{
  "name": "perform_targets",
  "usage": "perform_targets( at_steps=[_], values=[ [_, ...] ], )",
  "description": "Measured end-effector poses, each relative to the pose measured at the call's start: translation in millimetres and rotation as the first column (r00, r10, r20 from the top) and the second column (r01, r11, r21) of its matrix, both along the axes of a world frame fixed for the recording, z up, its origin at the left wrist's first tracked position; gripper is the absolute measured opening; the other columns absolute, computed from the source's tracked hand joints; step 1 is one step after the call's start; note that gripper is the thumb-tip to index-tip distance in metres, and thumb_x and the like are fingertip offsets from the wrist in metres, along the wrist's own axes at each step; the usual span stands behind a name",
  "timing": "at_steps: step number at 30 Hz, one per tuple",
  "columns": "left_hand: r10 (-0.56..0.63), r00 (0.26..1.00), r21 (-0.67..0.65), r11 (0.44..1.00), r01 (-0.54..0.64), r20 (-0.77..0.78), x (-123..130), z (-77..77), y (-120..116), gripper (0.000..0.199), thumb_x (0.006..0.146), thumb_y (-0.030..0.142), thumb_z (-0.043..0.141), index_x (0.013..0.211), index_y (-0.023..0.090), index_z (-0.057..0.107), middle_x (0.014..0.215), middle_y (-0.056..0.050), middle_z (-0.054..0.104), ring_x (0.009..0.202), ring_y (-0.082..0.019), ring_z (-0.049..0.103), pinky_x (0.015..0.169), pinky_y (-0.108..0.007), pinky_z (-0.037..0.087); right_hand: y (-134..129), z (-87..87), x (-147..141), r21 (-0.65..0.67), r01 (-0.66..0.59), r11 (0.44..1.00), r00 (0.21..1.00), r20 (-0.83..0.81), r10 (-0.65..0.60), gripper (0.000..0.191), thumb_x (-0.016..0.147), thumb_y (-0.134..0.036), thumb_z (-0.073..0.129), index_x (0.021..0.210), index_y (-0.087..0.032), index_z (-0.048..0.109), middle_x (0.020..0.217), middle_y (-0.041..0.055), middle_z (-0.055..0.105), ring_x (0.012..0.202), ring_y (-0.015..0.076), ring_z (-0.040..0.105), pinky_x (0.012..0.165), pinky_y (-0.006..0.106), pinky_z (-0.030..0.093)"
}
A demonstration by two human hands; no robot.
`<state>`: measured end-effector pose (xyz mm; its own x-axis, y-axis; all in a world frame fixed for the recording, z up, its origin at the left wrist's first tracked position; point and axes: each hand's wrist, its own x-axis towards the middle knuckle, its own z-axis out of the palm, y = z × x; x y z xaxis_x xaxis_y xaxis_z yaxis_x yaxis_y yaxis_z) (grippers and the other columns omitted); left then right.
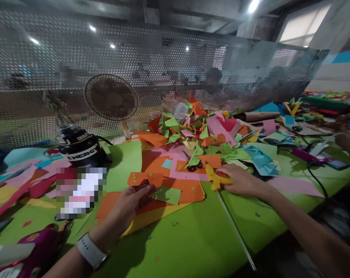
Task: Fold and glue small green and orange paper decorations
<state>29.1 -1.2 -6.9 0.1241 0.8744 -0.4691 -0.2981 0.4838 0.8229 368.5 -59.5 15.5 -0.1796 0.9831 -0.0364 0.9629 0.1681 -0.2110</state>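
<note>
My left hand (134, 199), with a white watch on the wrist, pinches an orange paper piece (154, 179) with small green dots. Beneath it lie a green paper piece (171, 195) and orange sheets (192, 192). My right hand (235, 179) is closed on a yellow glue gun (216, 178), whose nozzle points away over the papers. A long clear glue stick (235, 227) trails from the gun toward the table's front edge. Black-handled scissors (194, 166) lie among paper scraps just beyond the gun.
Paper scraps (221, 127) are heaped at the back. A black bottle (80, 146), a blurred-out phone-like object (82, 193) and a purple device (33, 247) are at left. Another purple device with a cable (311, 154) and a person's arm are at right. A fan (111, 97) stands behind.
</note>
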Motion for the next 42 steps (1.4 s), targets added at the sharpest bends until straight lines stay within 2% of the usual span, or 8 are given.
perform_targets(
  at_steps=[7,16,23,30,34,37,39,42],
  values=[
    [0.011,0.998,0.018,1.0,-0.01,-0.064,7,1.5,14,0.021,0.084,-0.003,0.053,0.073,0.011,0.064,0.073,-0.007,0.073,0.061,-0.014,0.07,0.057,-0.022,0.059,30,26.5,-43,0.126,0.085,0.988,0.995,0.044,-0.091,0.02,0.083,-0.024,0.049,0.089,-0.018,0.067,0.094,0.0078,0.07,0.087,0.0212,0.062,0.073,0.028,0.042],
    [-0.015,0.988,-0.045,0.999,0.008,-0.152,13,0.3,32,0.015,0.077,0.001,0.064,0.073,0.014,0.059,0.066,-0.006,0.072,0.058,-0.015,0.07,0.05,-0.019,0.053,78,7.0,-84,0.043,0.157,0.987,0.973,0.162,-0.162,0.025,0.08,-0.028,0.053,0.093,-0.012,0.068,0.097,0.0206,0.07,0.091,0.0343,0.065,0.067,0.036,0.045],
    [-0.24,0.917,-0.081,0.971,0.225,-0.318,-5,10.3,32,0.014,0.077,0.025,0.069,0.069,0.014,0.067,0.067,-0.011,0.074,0.054,-0.016,0.068,0.047,-0.02,0.048,90,6.4,-77,-0.01,0.206,0.978,0.976,0.069,-0.205,0.02,0.071,-0.033,0.064,0.085,-0.019,0.068,0.09,0.0159,0.071,0.087,0.0321,0.065,0.063,0.034,0.044],
    [-0.448,0.581,-0.091,0.837,0.539,-0.679,-19,43.2,28,0.037,0.065,0.051,0.073,0.065,0.015,0.065,0.048,-0.006,0.067,0.032,-0.011,0.051,0.035,-0.018,0.025,101,4.5,-72,-0.061,0.204,0.977,0.969,-0.126,-0.211,0.02,0.059,-0.032,0.074,0.064,-0.019,0.059,0.07,0.0098,0.065,0.078,0.0297,0.062,0.059,0.031,0.04],
    [-0.338,0.539,0.109,0.764,0.636,-0.771,-1,60.2,32,0.031,0.066,0.046,0.07,0.072,0.016,0.065,0.056,-0.003,0.069,0.039,-0.012,0.055,0.04,-0.019,0.03,105,6.5,-64,-0.126,0.206,0.97,0.916,-0.324,-0.237,0.028,0.052,-0.027,0.077,0.051,-0.02,0.049,0.053,0.0008,0.054,0.066,0.0205,0.058,0.052,0.025,0.033],
    [-0.218,0.426,0.221,0.605,0.765,-0.878,25,62.5,46,0.022,0.073,0.038,0.062,0.073,0.017,0.067,0.065,-0.004,0.069,0.053,-0.016,0.062,0.05,-0.023,0.039,108,11.3,-52,-0.241,0.179,0.954,0.809,-0.516,-0.283,0.034,0.057,-0.034,0.075,0.048,-0.021,0.045,0.041,-0.0035,0.043,0.047,0.0123,0.046,0.042,0.023,0.026],
    [-0.045,0.258,0.202,0.503,0.841,-0.965,45,59.8,56,0.014,0.074,0.028,0.06,0.073,0.017,0.068,0.069,-0.005,0.07,0.062,-0.018,0.063,0.055,-0.024,0.039,108,15.1,-44,-0.327,0.133,0.936,0.695,-0.642,-0.323,0.035,0.064,-0.043,0.069,0.05,-0.021,0.045,0.039,-0.0052,0.039,0.039,0.008,0.035,0.037,0.021,0.021],
    [0.014,0.141,0.131,0.472,0.872,-0.99,72,51.5,70,0.008,0.069,0.019,0.063,0.074,0.017,0.07,0.08,-0.008,0.072,0.075,-0.022,0.064,0.061,-0.026,0.04,104,19.3,-36,-0.399,0.021,0.917,0.497,-0.792,-0.355,0.035,0.065,-0.049,0.064,0.058,-0.02,0.046,0.044,-0.0076,0.038,0.037,0.0037,0.023,0.035,0.018,0.018]
  ],
)
